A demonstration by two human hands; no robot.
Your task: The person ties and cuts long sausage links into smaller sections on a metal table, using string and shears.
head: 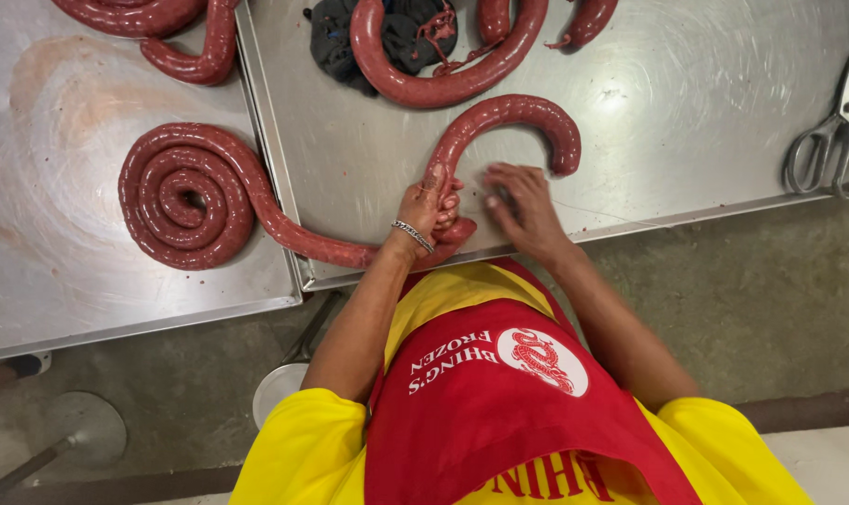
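Long sausage [284,220]: a dark red rope of sausage; its left part is wound into a flat coil on the left steel table, then it runs right across the table seam to the person's hands and arches up into a hook whose free end points down, near the right hand.
Left hand [431,208]: fist closed around the sausage at the near edge of the right table, fingers wrapped over it, a thin string visible at the grip; a chain bracelet [413,236] sits on the wrist.
Right hand [523,208]: just beside the left hand, palm down, fingers bent and pressed to the steel; whether it pinches anything underneath cannot be told.
Hands together: close, almost touching, both at the table's front edge.
Right steel table [686,140]: scratched and shiny, carrying the hook and the hands.
Left steel table [41,234]: holds the coil, with a faint reddish stain above it.
Other sausages [443,84]: 1 curved piece beyond the hook, more at the far edge and top left.
Dark cloth [336,37]: bunched under the curved piece.
Scissors [831,131]: metal, far right, well apart from the hands.
Apron [499,402]: red over a yellow shirt, below the hands.
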